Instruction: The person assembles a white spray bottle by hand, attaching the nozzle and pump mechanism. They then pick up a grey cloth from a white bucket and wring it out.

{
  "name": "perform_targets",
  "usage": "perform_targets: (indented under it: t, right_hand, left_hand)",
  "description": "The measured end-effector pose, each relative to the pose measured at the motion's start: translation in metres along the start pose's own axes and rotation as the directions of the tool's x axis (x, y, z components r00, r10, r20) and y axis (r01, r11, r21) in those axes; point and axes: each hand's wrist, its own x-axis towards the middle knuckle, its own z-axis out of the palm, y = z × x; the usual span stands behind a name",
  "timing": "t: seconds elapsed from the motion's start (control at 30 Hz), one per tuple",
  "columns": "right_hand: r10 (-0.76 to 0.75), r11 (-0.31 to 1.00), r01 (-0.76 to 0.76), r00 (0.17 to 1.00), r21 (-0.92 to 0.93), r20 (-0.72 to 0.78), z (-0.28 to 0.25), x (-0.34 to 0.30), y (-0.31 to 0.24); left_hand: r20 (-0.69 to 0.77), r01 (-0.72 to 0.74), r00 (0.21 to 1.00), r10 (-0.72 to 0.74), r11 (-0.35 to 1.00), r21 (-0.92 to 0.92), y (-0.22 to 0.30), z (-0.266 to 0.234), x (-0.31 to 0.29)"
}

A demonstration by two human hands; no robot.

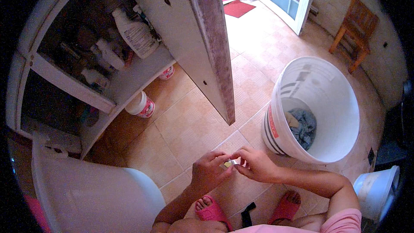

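Note:
Close together in front of my body, both my hands are at one small object [228, 163], pale with a yellowish middle. Its kind is too small to make out. My left hand [208, 171] curls its fingers and thumb around it from the left. From the right, my right hand [257, 166] pinches at its edge with bent fingers. To the right of my hands stands a large white bucket [317, 146], tilted in view, with dark grey cloth [305, 125] at its bottom.
An open cabinet door [189, 30] juts out ahead. Bottles [137, 34] stand on the cabinet shelf. Small white tubs [141, 105] sit beneath. A white rounded container [99, 190] is at left, a pale blue bucket [375, 192] at right. A wooden chair [354, 30] stands farther back.

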Motion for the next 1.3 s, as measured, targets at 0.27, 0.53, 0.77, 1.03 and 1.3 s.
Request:
perform_targets:
  t: [0.27, 0.53, 0.77, 1.03, 1.3]
  right_hand:
    - [0.037, 0.999, -0.036, 0.999, 0.027, -0.019, 0.024, 0.002, -0.006]
    - [-0.053, 0.973, 0.052, 0.999, 0.225, -0.003, 0.06, 0.011, 0.02]
    - [-0.028, 0.971, 0.025, 1.0, 0.24, 0.006, 0.058, 0.012, 0.017]
    - [0.126, 0.992, -0.127, 0.977, 0.009, -0.171, 0.064, 0.018, 0.006]
    - [-0.215, 0.975, 0.223, 0.919, -0.016, -0.33, 0.084, 0.015, 0.034]
  left_hand:
    - [0.066, 0.01, 0.998, -0.02, 0.989, 0.151, 0.002, -0.02, -0.006]
    - [0.338, -0.379, 0.904, 0.264, 0.859, 0.344, 0.004, -0.026, -0.002]
    - [0.526, -0.551, 0.803, 0.281, 0.685, 0.476, 0.025, -0.024, 0.019]
    - [0.586, -0.655, 0.749, 0.31, 0.485, 0.58, 0.027, -0.02, 0.022]
    - [0.465, -0.623, 0.782, 0.415, 0.521, 0.583, 0.019, -0.01, 0.002]
